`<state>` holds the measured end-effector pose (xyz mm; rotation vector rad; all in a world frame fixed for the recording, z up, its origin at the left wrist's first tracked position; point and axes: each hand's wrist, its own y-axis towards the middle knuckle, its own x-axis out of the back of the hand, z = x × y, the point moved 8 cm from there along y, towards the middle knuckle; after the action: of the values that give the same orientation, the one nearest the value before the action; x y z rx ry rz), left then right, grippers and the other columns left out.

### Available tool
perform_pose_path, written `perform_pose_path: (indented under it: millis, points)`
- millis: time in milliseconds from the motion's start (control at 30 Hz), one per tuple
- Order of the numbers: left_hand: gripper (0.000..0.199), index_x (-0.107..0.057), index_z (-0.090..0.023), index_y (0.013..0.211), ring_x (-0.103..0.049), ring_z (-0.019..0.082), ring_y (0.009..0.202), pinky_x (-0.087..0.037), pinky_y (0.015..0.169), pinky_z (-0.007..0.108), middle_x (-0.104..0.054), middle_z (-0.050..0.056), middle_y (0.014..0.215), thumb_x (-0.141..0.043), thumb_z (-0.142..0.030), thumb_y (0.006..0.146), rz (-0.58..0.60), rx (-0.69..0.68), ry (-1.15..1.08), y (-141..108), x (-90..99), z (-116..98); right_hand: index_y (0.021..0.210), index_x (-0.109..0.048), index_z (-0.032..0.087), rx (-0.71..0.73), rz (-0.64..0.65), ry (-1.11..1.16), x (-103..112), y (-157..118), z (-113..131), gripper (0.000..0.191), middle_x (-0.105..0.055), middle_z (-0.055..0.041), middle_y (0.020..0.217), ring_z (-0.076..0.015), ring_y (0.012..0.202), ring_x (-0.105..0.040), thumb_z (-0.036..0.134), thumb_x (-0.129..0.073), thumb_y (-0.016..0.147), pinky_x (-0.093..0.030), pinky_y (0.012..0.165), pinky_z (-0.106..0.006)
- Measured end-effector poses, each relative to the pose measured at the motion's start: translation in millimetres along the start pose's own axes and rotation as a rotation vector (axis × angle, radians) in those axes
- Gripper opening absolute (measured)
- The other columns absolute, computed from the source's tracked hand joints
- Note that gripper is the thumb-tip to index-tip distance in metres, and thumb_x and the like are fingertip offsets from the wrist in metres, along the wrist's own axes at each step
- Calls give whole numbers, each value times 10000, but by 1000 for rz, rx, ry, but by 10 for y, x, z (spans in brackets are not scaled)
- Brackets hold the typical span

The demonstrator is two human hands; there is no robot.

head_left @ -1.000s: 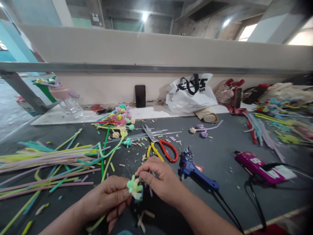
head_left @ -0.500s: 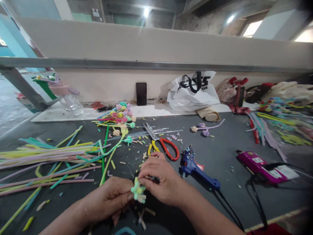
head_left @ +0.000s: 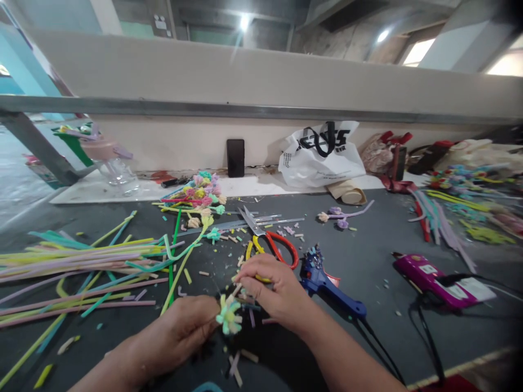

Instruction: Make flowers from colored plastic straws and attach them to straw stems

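A small mint-green and yellow pipe-cleaner flower [head_left: 229,316] is pinched in my left hand [head_left: 190,324], its fingers closed at the flower's left side. My right hand [head_left: 272,288] is closed in a pinch on a short pale pipe-cleaner piece [head_left: 236,291], just above the flower. Whether that piece touches the flower I cannot tell. Scissors [head_left: 281,247] with red and yellow handles lie partly opened beyond my right hand, which hides part of the yellow loop. A blue glue gun [head_left: 333,291] lies right of that hand.
Long pastel pipe cleaners [head_left: 93,253] spread over the left side. Finished flowers [head_left: 200,190] lie in a bunch behind. A purple flower stem [head_left: 343,215] and a magenta corded device [head_left: 439,280] are on the right. A phone [head_left: 236,158] and a white bag [head_left: 322,155] stand at the back.
My right hand has drawn back a little from the flower, and a pale piece now shows between its fingertips. The flower has turned and shows more of its petals.
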<state>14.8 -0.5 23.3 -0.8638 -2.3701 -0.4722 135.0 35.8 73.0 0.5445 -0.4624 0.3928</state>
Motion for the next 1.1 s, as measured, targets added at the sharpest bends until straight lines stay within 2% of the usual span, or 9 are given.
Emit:
perform_pose_path:
  millis: [33,100,167,233,367,500,767,967,1100]
  points:
    - [271,-463,-170,637,-464,100,581,-370,567,188,-488,0,618,-383,-280,871,-45,7,-8,-4,24,15,776,-649,194,-29,-34,9,38,2,-32,116,-666,-29,797,-144,802,-600,198,-540,818,-411,771,-284]
    - [286,-466,-171,646,-470,90,515,-379,503,183,-475,-11,579,-391,-331,870,-103,108,-167,-7,24,103,772,-649,191,-66,-71,12,66,-1,-84,122,-662,-36,800,-150,795,-599,188,-535,815,-421,766,-280]
    - [311,-457,-174,672,-440,69,389,-362,390,167,-440,-40,514,-375,-398,871,-140,277,-474,-12,-45,229,767,-649,193,-85,-81,3,49,-4,-120,126,-663,-33,787,-152,777,-600,182,-532,810,-429,748,-274]
    - [305,-458,-175,708,-397,54,310,-348,316,159,-450,-54,493,-401,-437,852,-196,388,-772,-7,-110,303,756,-650,194,-104,-82,-19,19,-3,-149,133,-660,-30,764,-154,754,-601,188,-529,809,-437,717,-267]
    - [269,-471,-168,708,-328,30,258,-370,262,167,-476,-62,478,-487,-415,814,-292,412,-1074,43,-101,343,732,-648,183,-146,-105,-55,22,2,-189,148,-648,-32,724,-160,720,-602,212,-525,808,-450,676,-263]
    - [238,-485,-161,707,-303,20,259,-394,249,172,-479,-64,484,-492,-368,824,-320,434,-1122,65,-48,375,740,-650,186,-178,-149,-68,92,1,-241,152,-646,-26,713,-159,690,-604,227,-520,808,-459,650,-255]
    - [211,-464,-167,705,-267,14,282,-370,239,147,-451,-66,504,-481,-333,834,-411,431,-1158,66,108,367,783,-648,188,-229,-291,-186,280,-6,-373,129,-664,-38,789,-181,774,-610,214,-522,792,-460,721,-289]
    - [175,-461,-174,727,-240,12,283,-336,222,128,-433,-70,516,-472,-309,838,-457,394,-1215,48,200,410,719,-629,187,-215,-165,-294,178,27,-437,115,-650,-20,719,-157,686,-595,155,-531,769,-432,642,-266]
    - [165,-465,-179,744,-244,12,291,-341,228,125,-440,-69,534,-458,-306,848,-449,368,-1228,39,213,421,643,-589,190,-202,-78,-400,70,27,-447,116,-616,7,638,-145,630,-552,189,-569,758,-377,646,-281]
